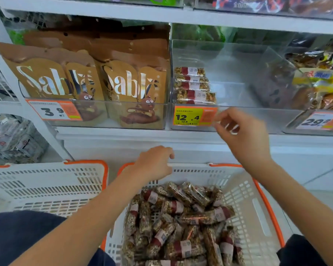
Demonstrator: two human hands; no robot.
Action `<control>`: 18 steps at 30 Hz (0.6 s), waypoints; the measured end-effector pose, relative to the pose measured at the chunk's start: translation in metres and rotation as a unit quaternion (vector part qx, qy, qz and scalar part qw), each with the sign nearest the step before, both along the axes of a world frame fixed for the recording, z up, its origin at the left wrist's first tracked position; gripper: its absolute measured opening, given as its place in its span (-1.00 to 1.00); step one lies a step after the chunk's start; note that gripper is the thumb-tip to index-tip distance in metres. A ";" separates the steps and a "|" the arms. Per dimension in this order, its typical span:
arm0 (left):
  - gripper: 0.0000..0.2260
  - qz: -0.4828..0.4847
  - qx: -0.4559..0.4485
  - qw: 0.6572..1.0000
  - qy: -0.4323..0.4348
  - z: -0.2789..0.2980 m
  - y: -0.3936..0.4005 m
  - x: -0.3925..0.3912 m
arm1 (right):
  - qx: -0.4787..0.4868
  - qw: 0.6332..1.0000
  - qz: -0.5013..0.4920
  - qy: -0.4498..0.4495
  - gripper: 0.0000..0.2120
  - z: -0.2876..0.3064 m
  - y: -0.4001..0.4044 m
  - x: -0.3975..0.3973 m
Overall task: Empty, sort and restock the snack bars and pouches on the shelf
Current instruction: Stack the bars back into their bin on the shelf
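My worry from here is the small stack of bars (193, 86) at the left wall of the clear bin (238, 120): it leans on little, so a careless reach past it could knock it over, and a grab into the loose heap below could drag extra bars over the rim. My right hand (242, 135) hovers just in front of the bin's yellow price tag (190, 116), fingers loosely curled with nothing between them as far as I can see, though motion blur at the fingertips leaves some doubt. My left hand (154, 162) rests on the far rim of the right basket (257, 204), fingers bent over the edge, steadying it; if I let that go while digging, I judge the basket may shift. That basket holds a deep jumble of bars (183, 223) in clear wrappers with red bands. The left basket (46, 185) beside it shows nothing inside from here. The bin is mostly bare apart from the stack. Next bin to the left holds two rows of brown pouches (85, 81), upright.
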State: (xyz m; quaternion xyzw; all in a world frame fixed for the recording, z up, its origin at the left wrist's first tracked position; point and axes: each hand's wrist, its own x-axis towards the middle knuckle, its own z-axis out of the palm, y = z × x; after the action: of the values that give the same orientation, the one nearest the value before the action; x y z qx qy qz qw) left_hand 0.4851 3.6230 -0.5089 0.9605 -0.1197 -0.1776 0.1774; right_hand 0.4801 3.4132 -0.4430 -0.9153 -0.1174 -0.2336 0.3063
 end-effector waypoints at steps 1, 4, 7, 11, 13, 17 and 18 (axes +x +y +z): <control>-0.70 0.020 -0.011 0.999 0.024 -0.020 -0.003 -0.008 | -0.011 0.999 -0.038 0.032 -0.91 -0.033 -0.004 -0.013; -0.80 0.065 -0.011 0.993 0.097 -0.082 -0.012 -0.041 | -0.110 0.949 -0.044 0.291 -0.82 -0.141 -0.021 -0.041; -0.58 0.106 0.016 0.978 0.180 -0.138 -0.018 -0.081 | -0.200 0.845 -0.009 0.495 -0.40 -0.220 -0.038 -0.071; -0.23 0.120 0.057 0.952 0.276 -0.202 -0.017 -0.123 | -0.247 0.782 0.035 0.572 -0.12 -0.264 -0.046 -0.095; -0.16 0.133 0.055 0.943 0.301 -0.221 -0.017 -0.133 | -0.197 0.814 0.002 0.546 -0.15 -0.270 -0.040 -0.091; -0.37 0.185 0.066 0.948 0.251 -0.239 -0.022 -0.130 | -0.182 0.846 -0.032 0.501 -0.31 -0.287 -0.034 -0.078; -0.41 0.186 0.078 0.950 0.239 -0.242 -0.024 -0.129 | -0.192 0.845 -0.024 0.498 -0.39 -0.291 -0.034 -0.079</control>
State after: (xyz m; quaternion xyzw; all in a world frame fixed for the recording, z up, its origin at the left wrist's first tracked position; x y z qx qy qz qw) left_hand 0.3565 3.5992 -0.7513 0.9060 0.1214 -0.3746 0.1550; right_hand 0.4011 3.3793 -0.7343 -0.9517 0.0306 0.2735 0.1361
